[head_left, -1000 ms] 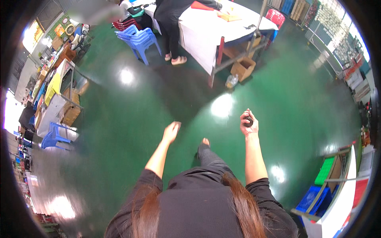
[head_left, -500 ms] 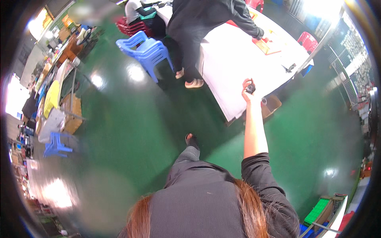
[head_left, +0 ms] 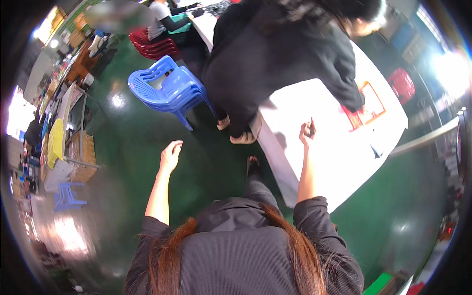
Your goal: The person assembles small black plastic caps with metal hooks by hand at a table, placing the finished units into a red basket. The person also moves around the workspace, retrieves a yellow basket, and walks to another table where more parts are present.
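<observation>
My left hand is out over the green floor, left of the white-covered table. Its fingers are loosely curled together, and I see nothing in them. My right hand is above the near part of the table, its fingers bent round a small black object that barely shows between them. What kind of object it is, I cannot tell. A person in dark clothes leans over the table in front of me, one hand at an orange-red tray.
Stacked blue plastic chairs stand left of the person. Behind them are red chairs and a second person seated at the table's far end. Another red chair is across the table. Shelving and boxes line the left side.
My left hand has come into view. The table and the leaning person appear closer and larger. The black object in my right hand shows less than before.
</observation>
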`<action>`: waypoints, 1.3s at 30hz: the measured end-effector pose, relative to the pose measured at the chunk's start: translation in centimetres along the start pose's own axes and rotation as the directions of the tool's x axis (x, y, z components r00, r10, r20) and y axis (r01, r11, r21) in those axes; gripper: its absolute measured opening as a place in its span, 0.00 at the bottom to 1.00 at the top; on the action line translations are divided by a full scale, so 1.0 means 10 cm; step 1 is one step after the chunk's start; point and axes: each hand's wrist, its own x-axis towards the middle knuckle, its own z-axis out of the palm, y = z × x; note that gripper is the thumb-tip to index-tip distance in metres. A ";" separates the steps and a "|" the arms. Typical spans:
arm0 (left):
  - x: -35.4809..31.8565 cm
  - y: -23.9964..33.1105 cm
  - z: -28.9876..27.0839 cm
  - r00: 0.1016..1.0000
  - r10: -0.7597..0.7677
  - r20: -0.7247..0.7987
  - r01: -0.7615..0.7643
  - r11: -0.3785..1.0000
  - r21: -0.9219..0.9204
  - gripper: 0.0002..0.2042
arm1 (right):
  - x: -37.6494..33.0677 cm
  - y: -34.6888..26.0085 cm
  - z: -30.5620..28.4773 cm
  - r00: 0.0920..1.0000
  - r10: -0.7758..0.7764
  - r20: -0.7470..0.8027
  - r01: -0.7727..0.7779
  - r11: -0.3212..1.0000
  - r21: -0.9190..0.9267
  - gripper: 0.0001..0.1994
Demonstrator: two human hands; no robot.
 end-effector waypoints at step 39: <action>3.00 -3.49 -2.25 0.678 -0.734 -0.025 0.731 0.672 0.119 0.10 | 6.57 5.00 2.79 0.959 0.257 -0.118 -0.280 0.810 -0.515 0.11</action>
